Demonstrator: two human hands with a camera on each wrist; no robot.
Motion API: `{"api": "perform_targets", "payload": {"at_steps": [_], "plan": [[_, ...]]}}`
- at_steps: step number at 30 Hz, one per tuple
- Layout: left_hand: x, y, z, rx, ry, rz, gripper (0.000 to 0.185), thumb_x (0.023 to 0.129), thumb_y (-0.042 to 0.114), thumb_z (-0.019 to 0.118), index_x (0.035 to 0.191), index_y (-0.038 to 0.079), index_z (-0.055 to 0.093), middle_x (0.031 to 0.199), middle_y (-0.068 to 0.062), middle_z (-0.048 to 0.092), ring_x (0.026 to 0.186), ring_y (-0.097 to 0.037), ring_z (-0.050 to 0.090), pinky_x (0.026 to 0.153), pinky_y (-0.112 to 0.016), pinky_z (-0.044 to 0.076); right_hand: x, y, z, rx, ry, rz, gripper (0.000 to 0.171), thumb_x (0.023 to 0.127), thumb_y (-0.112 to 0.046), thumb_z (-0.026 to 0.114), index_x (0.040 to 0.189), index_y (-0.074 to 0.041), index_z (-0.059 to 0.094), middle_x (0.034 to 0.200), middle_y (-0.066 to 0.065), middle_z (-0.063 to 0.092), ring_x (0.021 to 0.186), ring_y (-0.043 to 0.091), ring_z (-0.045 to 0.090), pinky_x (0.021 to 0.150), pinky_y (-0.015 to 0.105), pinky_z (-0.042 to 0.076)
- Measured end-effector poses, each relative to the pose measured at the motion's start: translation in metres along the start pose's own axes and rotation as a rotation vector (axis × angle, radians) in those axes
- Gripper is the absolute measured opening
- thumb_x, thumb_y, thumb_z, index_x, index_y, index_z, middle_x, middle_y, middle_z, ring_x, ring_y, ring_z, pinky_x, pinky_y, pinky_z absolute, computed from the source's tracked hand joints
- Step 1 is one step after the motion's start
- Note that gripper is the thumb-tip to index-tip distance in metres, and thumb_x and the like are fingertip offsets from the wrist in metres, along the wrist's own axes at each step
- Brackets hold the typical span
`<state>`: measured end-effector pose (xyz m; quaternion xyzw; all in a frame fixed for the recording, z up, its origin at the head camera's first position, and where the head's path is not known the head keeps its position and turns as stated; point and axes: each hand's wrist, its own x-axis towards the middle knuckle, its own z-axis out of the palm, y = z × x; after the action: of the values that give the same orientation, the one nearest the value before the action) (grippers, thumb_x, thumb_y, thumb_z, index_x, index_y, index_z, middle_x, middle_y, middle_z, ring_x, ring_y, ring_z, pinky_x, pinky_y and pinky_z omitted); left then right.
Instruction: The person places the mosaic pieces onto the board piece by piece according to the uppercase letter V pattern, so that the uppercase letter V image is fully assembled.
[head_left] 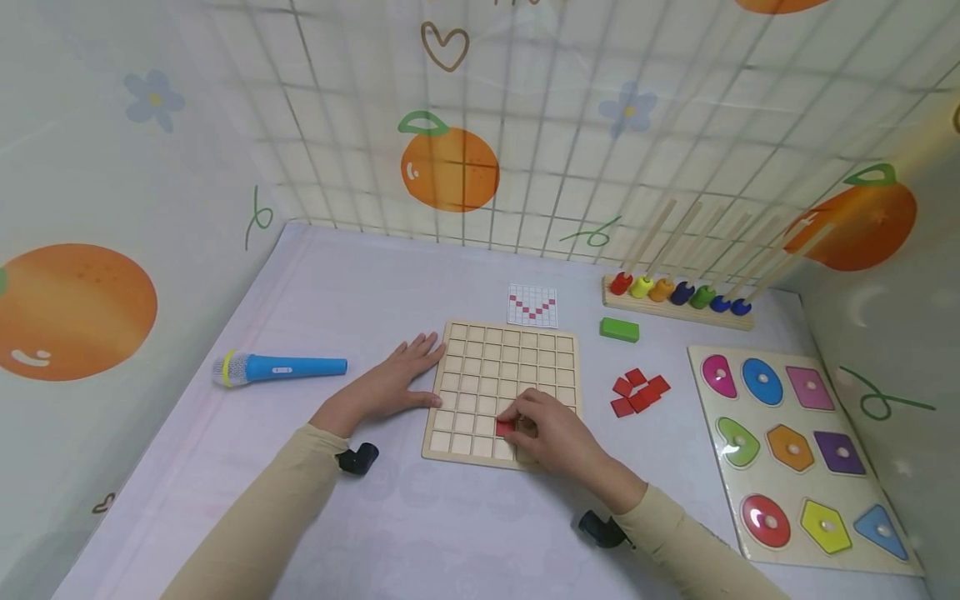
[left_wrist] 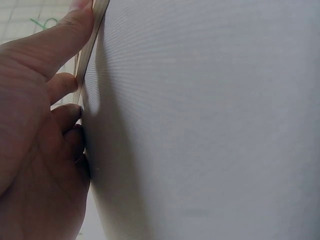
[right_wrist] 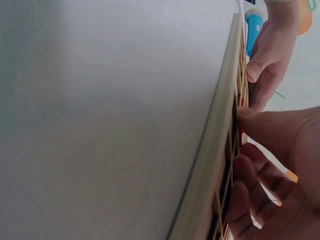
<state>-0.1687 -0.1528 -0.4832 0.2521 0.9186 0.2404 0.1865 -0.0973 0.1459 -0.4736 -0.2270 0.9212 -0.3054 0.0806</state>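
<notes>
**Red tile pinched over the grid board**

Low in the centre of the head view, the right hand (head_left: 551, 433) has its grip closed on a red tile (head_left: 505, 427), pinched at a cell in the lower rows of the wooden grid board (head_left: 502, 387). Just left of it, the left hand (head_left: 393, 385) lies flat and open on the tabletop (head_left: 420, 533), fingers touching the board's left edge. Right of the board lies a loose pile of red tiles (head_left: 639, 392); further right, a shape puzzle (head_left: 795, 454). At left rests a blue microphone (head_left: 281, 367). Higher up sit a pattern card (head_left: 532, 305), a green block (head_left: 619, 329) and a ring stacker (head_left: 678, 296).
</notes>
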Motion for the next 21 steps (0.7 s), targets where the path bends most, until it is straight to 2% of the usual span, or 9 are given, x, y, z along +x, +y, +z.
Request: {"api": "perform_targets", "payload": {"at_steps": [21], "plan": [[-0.0008,-0.0009,0.0004,0.0,-0.002,-0.01,0.094,0.093,0.049,0.07,0.164,0.015,0.018,0.171,-0.006,0.003,0.157,-0.025,-0.004,0.128,-0.044,0.0,-0.0003,-0.0001,-0.0008,0.018,-0.029,0.039,0.026,0.086,-0.018,0.082,0.111,-0.021,0.074,0.102,-0.01,0.059,0.085,0.008,0.051,0.069,0.023,0.049]]}}
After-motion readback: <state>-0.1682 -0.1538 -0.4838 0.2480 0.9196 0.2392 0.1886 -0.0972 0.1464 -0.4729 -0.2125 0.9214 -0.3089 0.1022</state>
